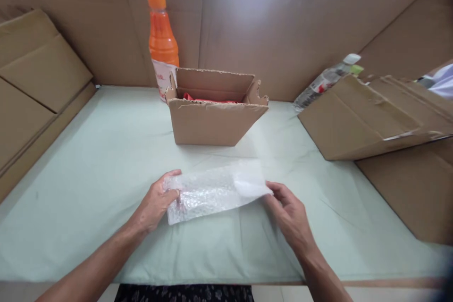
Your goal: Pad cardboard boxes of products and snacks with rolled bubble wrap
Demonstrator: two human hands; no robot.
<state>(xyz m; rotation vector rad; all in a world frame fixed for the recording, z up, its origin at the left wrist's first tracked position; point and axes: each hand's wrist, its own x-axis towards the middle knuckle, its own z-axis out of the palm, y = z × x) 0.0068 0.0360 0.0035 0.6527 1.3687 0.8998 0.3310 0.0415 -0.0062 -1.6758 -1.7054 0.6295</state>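
A clear bubble wrap bag (208,198) stretches between my two hands, just above the pale green cloth near the table's front. My left hand (155,200) grips its left end, thumb on top. At the other end, my right hand (286,207) pinches the right corner, where a whiter flap folds over. Whether anything lies inside the bag I cannot tell. Beyond it stands a small open cardboard box (208,125) with a torn top edge. Something red (208,100) shows inside that box, mostly hidden by its front wall.
Behind the small box stands an orange drink bottle (163,40). A clear bottle with a white cap (325,82) leans at the right, beside cardboard boxes (361,118). Another large cardboard box (46,66) is at the left. Cardboard walls (283,23) enclose the back.
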